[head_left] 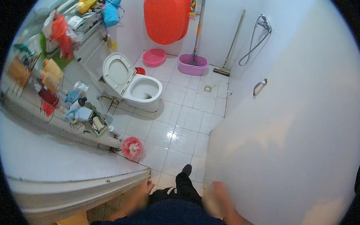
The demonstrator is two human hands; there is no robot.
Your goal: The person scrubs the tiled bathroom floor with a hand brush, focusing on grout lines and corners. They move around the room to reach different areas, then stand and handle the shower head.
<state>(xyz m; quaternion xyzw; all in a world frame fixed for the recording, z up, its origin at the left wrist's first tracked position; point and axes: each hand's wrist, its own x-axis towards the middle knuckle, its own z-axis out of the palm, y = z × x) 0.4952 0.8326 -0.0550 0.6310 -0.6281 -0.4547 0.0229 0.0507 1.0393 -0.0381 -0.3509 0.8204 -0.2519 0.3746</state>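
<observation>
Low in the view, my left hand [145, 188] hangs close to the end of the white door frame [84, 188]. Part of it is smeared, and its fingers are too unclear to read. My right hand [217, 196] is at the near edge of the white door [266, 168], blurred as well; whether it touches the door I cannot tell. Nothing distinct shows in either hand. One dark shoe [187, 169] is forward on the tiles past the doorway. Ahead stands a white toilet [155, 86] with its lid raised.
A pink-lined waste bin [132, 147] stands by the left wall, below crowded wire shelves [48, 94]. At the back are a pink basin [154, 57], a purple tub [193, 65] with a mop, a floor squeegee [233, 44] and a hanging red tub [166, 17]. A shower hose [251, 47] hangs right.
</observation>
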